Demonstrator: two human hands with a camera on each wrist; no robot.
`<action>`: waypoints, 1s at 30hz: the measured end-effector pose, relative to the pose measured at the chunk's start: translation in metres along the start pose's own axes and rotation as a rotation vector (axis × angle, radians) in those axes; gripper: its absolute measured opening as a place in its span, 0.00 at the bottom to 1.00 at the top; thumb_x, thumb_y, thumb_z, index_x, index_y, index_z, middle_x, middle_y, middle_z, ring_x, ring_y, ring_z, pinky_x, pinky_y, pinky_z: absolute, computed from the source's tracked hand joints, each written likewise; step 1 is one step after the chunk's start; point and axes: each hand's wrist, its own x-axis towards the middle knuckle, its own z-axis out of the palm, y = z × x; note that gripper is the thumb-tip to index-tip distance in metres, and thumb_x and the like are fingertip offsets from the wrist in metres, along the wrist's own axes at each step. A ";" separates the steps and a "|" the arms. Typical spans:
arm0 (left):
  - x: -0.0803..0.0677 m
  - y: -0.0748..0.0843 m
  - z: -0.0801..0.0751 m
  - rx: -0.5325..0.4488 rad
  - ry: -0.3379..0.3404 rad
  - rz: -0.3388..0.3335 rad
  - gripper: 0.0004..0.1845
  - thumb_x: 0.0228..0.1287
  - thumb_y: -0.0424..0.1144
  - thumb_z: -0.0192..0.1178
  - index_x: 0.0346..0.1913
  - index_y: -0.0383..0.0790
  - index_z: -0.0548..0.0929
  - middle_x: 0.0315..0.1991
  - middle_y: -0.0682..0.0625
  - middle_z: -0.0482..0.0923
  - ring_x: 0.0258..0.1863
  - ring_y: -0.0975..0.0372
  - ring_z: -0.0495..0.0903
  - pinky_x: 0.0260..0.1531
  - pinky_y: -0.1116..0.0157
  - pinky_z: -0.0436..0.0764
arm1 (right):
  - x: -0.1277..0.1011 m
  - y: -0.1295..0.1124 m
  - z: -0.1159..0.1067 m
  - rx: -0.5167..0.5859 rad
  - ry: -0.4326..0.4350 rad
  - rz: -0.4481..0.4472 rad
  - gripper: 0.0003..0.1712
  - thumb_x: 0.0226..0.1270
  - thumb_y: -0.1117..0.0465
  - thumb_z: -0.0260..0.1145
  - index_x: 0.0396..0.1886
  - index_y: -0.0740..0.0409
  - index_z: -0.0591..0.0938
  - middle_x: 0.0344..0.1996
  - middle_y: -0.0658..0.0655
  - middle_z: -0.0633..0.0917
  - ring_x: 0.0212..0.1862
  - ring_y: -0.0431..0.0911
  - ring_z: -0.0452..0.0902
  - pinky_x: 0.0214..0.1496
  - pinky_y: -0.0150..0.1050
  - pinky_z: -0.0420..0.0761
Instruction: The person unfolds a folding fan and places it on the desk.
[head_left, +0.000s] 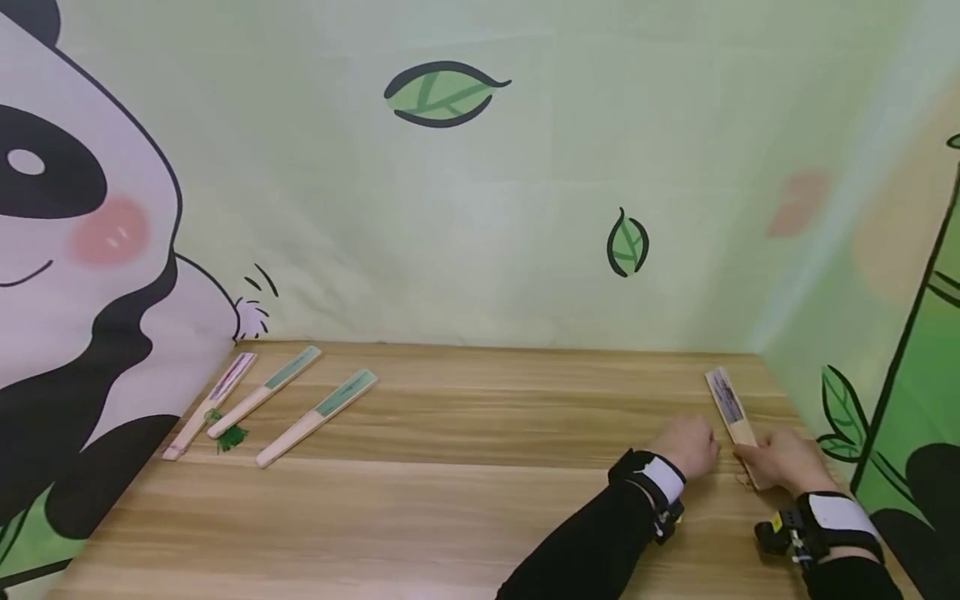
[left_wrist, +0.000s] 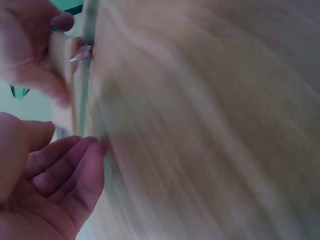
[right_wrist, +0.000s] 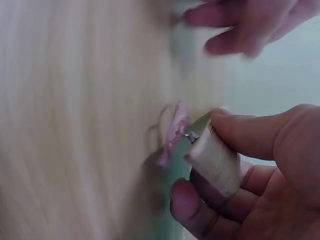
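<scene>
Right hand [head_left: 793, 461] pinches folded fan [head_left: 733, 410] by its pivot end, probably leaving the rest free; left hand [head_left: 688, 448] nearby, fingers loosely curled, empty.

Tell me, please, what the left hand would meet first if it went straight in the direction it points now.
Probably the folded fan held by the right hand. In the head view, it lies just ahead of the left hand, with a small gap; exact depth is unclear.
</scene>
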 end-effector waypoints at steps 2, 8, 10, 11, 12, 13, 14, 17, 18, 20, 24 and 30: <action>0.000 0.000 0.001 -0.014 0.009 -0.017 0.20 0.69 0.48 0.57 0.17 0.50 0.80 0.22 0.60 0.79 0.22 0.70 0.75 0.21 0.75 0.72 | -0.003 -0.006 0.000 0.056 -0.008 0.002 0.22 0.69 0.50 0.59 0.24 0.64 0.75 0.19 0.55 0.77 0.22 0.46 0.73 0.22 0.36 0.70; -0.003 -0.006 -0.005 -0.481 0.013 -0.116 0.24 0.73 0.46 0.51 0.16 0.44 0.74 0.13 0.56 0.68 0.13 0.67 0.64 0.12 0.73 0.62 | -0.015 -0.028 -0.004 0.114 -0.019 -0.044 0.25 0.73 0.45 0.56 0.32 0.65 0.78 0.24 0.55 0.78 0.28 0.48 0.70 0.27 0.37 0.67; -0.004 -0.009 -0.009 -0.739 0.014 -0.175 0.22 0.73 0.44 0.52 0.18 0.40 0.76 0.12 0.55 0.68 0.13 0.67 0.65 0.13 0.74 0.62 | -0.019 -0.036 -0.004 0.138 -0.014 -0.053 0.26 0.73 0.44 0.56 0.34 0.66 0.78 0.27 0.56 0.75 0.30 0.49 0.69 0.28 0.37 0.67; -0.005 -0.010 -0.011 -0.856 0.023 -0.200 0.21 0.73 0.42 0.53 0.20 0.38 0.78 0.13 0.54 0.70 0.13 0.67 0.66 0.14 0.74 0.63 | -0.021 -0.040 -0.004 0.158 -0.011 -0.054 0.27 0.72 0.43 0.56 0.35 0.67 0.79 0.28 0.57 0.75 0.31 0.49 0.69 0.28 0.38 0.67; -0.005 -0.011 -0.013 -0.944 0.034 -0.223 0.20 0.73 0.42 0.54 0.22 0.37 0.79 0.14 0.54 0.71 0.14 0.67 0.68 0.15 0.75 0.64 | -0.023 -0.044 -0.004 0.171 -0.006 -0.056 0.29 0.72 0.42 0.56 0.36 0.67 0.79 0.29 0.57 0.75 0.32 0.50 0.68 0.29 0.38 0.66; -0.005 -0.012 -0.014 -1.021 0.043 -0.239 0.19 0.73 0.41 0.54 0.23 0.36 0.81 0.14 0.54 0.73 0.15 0.67 0.70 0.16 0.75 0.66 | -0.025 -0.048 -0.005 0.180 -0.001 -0.057 0.30 0.71 0.41 0.57 0.37 0.68 0.79 0.29 0.58 0.75 0.33 0.50 0.68 0.28 0.38 0.66; -0.005 -0.014 -0.017 -1.086 0.049 -0.253 0.18 0.72 0.40 0.55 0.25 0.35 0.82 0.15 0.53 0.74 0.16 0.67 0.71 0.16 0.75 0.67 | -0.027 -0.052 -0.005 0.191 0.003 -0.055 0.31 0.71 0.40 0.57 0.38 0.68 0.79 0.30 0.58 0.75 0.33 0.50 0.68 0.28 0.38 0.65; -0.006 -0.018 -0.023 -1.190 0.061 -0.272 0.17 0.72 0.40 0.56 0.26 0.33 0.82 0.15 0.52 0.74 0.16 0.65 0.73 0.16 0.74 0.68 | -0.032 -0.063 -0.005 0.195 0.023 -0.077 0.32 0.71 0.39 0.56 0.39 0.68 0.80 0.30 0.58 0.75 0.33 0.50 0.67 0.28 0.38 0.63; -0.007 -0.020 -0.025 -1.211 0.060 -0.277 0.17 0.72 0.40 0.56 0.26 0.34 0.82 0.15 0.52 0.74 0.16 0.66 0.72 0.16 0.73 0.67 | -0.034 -0.067 -0.004 0.203 0.023 -0.079 0.33 0.71 0.38 0.56 0.40 0.68 0.80 0.31 0.58 0.75 0.34 0.50 0.67 0.28 0.38 0.63; -0.010 -0.025 -0.030 -1.265 0.053 -0.286 0.17 0.72 0.40 0.57 0.26 0.34 0.81 0.15 0.52 0.74 0.16 0.65 0.72 0.16 0.73 0.68 | -0.038 -0.074 -0.003 0.239 0.021 -0.079 0.33 0.71 0.38 0.56 0.42 0.68 0.81 0.33 0.58 0.76 0.35 0.50 0.67 0.29 0.38 0.63; -0.018 -0.034 -0.038 -1.341 0.041 -0.282 0.15 0.72 0.40 0.57 0.28 0.35 0.81 0.17 0.52 0.75 0.18 0.65 0.72 0.20 0.71 0.71 | -0.047 -0.086 0.000 0.306 0.011 -0.077 0.35 0.69 0.37 0.58 0.45 0.68 0.81 0.36 0.58 0.78 0.38 0.51 0.67 0.32 0.39 0.63; -0.035 -0.054 -0.053 -1.389 0.022 -0.196 0.14 0.72 0.40 0.56 0.32 0.33 0.81 0.20 0.52 0.77 0.21 0.64 0.75 0.26 0.64 0.80 | -0.059 -0.105 0.004 0.369 -0.021 -0.122 0.35 0.72 0.37 0.54 0.46 0.68 0.82 0.32 0.54 0.81 0.37 0.48 0.70 0.34 0.39 0.66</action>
